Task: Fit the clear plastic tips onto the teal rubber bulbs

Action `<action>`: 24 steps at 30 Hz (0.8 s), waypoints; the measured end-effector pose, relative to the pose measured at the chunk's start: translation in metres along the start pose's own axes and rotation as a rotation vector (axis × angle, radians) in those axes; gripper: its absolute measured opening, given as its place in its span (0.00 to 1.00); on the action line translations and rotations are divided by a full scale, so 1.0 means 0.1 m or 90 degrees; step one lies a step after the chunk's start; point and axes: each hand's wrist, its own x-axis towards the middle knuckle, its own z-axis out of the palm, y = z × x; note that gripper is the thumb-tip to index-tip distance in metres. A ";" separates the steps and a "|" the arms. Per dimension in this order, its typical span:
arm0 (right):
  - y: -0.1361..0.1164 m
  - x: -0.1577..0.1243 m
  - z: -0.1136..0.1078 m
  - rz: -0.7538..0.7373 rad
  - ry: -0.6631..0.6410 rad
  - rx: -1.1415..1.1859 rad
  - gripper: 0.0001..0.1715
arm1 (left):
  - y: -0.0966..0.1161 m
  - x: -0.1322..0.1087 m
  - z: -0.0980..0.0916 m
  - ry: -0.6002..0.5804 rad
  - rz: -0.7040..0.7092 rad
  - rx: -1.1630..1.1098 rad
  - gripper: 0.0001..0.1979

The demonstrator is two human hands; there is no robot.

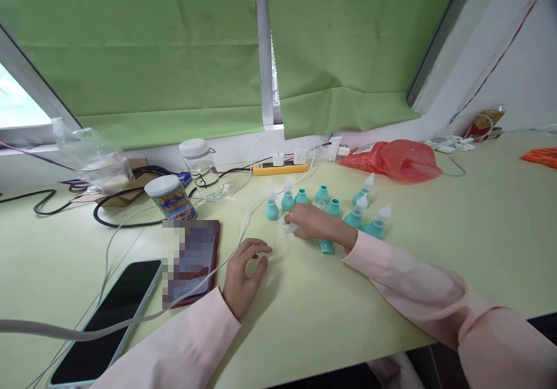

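My right hand (311, 222) reaches over a group of small teal bulbs, its fingers curled down at a clear plastic piece (288, 225) on the table; whether they grip it I cannot tell. Several bulbs carry clear pointed tips, such as the teal bulb (272, 209) at the left and the teal bulb (375, 227) at the right. Others have bare round openings, like the teal bulb (322, 193) behind my hand. One teal bulb (326, 247) lies on its side below my wrist. My left hand (247, 273) rests near the middle, fingers apart and holding nothing.
Two phones, one dark-screened (115, 313) and one red-cased (204, 270), lie at the left with a white cable (174, 313) across them. Behind stand a canister (171, 198), a clear jar (202, 171) and a yellow power strip (281, 169). Red bubble wrap (402, 159) lies at the back right.
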 end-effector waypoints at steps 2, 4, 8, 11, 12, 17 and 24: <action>-0.01 0.00 0.01 -0.005 0.008 -0.042 0.07 | -0.01 0.00 0.00 -0.002 0.001 0.002 0.07; -0.06 -0.01 -0.02 -0.009 0.018 -0.057 0.05 | -0.02 -0.01 0.01 0.003 -0.013 0.002 0.07; -0.24 -0.07 -0.17 -0.096 0.033 0.089 0.08 | -0.06 -0.01 0.03 0.009 -0.102 -0.065 0.15; -0.35 -0.10 -0.25 -0.164 0.026 0.204 0.10 | -0.10 -0.01 0.05 -0.017 -0.177 -0.148 0.17; -0.35 -0.10 -0.26 -0.166 0.019 0.226 0.11 | -0.11 -0.01 0.05 -0.019 -0.197 -0.168 0.16; -0.13 -0.04 -0.16 -0.068 0.019 0.179 0.15 | -0.15 0.01 0.05 0.026 -0.262 -0.184 0.15; 0.02 0.00 0.05 -0.019 -0.008 0.106 0.06 | -0.10 0.00 0.06 0.026 -0.265 -0.159 0.13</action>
